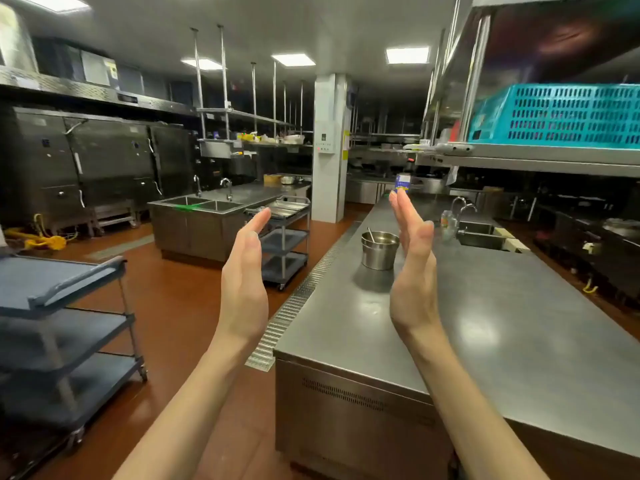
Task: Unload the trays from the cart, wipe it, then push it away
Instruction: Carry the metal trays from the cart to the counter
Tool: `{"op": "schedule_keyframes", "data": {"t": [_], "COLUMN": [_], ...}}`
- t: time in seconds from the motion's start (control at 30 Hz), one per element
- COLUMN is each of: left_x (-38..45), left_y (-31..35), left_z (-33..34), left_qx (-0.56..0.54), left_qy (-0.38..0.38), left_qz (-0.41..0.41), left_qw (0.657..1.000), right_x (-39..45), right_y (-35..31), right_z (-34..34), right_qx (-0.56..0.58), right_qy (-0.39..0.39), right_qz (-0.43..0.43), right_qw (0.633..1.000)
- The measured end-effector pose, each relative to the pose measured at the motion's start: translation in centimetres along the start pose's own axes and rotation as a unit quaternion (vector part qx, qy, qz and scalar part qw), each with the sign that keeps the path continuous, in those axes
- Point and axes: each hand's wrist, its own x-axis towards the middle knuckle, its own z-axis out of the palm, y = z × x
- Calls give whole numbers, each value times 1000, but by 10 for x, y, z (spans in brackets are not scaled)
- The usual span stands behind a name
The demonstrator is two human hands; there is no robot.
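Observation:
A three-shelf grey cart (292, 242) stands across the room beside the sink island, with steel trays (282, 207) stacked on its top shelf. My left hand (244, 275) and my right hand (414, 258) are raised in front of me, palms facing each other, fingers straight and apart, holding nothing. Both hands are well short of that cart. A second grey cart (65, 327) with three bare shelves stands close on my left.
A long steel counter (502, 306) runs along my right with a steel pot (380, 249), a sink and taps (481, 233). A floor drain grate (294, 299) borders it. A sink island (207, 206), a white pillar (329, 147) and a teal crate (561, 112) on an overhead shelf are nearby.

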Motion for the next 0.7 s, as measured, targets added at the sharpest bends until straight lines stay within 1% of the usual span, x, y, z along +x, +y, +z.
{"op": "schedule_keyframes", "data": {"t": [0.13, 0.3, 0.5, 0.7], "left_x": [41, 84, 138, 202], "left_y": [-38, -95, -163, -248], "left_z": [12, 3, -32, -81], "left_qx": [31, 75, 139, 158], "left_qy": [11, 29, 67, 92], "left_qz": [-11, -7, -12, -4], "left_qw": [999, 997, 988, 983], "right_x": [38, 82, 123, 164], "right_y": [50, 116, 185, 257], "right_z": [25, 72, 148, 241], "right_qx": [18, 58, 67, 84], "right_qy": [-12, -21, -50, -71], "right_qz": [33, 30, 43, 37], "right_qw": [999, 998, 996, 993]}}
